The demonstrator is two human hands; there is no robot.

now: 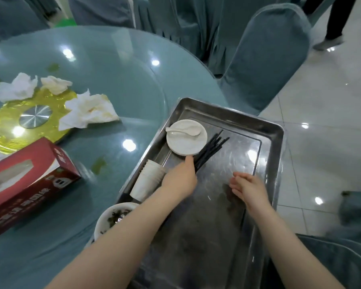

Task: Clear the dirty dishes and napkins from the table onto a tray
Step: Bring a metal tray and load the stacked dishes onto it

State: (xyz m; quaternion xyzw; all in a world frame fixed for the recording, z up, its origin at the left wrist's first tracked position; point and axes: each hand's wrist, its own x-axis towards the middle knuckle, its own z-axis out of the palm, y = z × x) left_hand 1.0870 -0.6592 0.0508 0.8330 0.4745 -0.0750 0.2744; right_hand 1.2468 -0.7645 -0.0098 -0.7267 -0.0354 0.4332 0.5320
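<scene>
three napkins [50,97] (crumpled), one tray [275,130]

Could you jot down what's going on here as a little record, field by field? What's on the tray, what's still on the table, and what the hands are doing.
tray: metal tray at the table's edge
on tray: white plate with a spoon on it, black chopsticks, stacked paper cups
still on table: crumpled napkins, red tissue box
beside tray: bowl with dark leftovers; whether it sits in the tray is unclear
left hand: touches the plate's rim
right hand: open over the tray, holding nothing
</scene>
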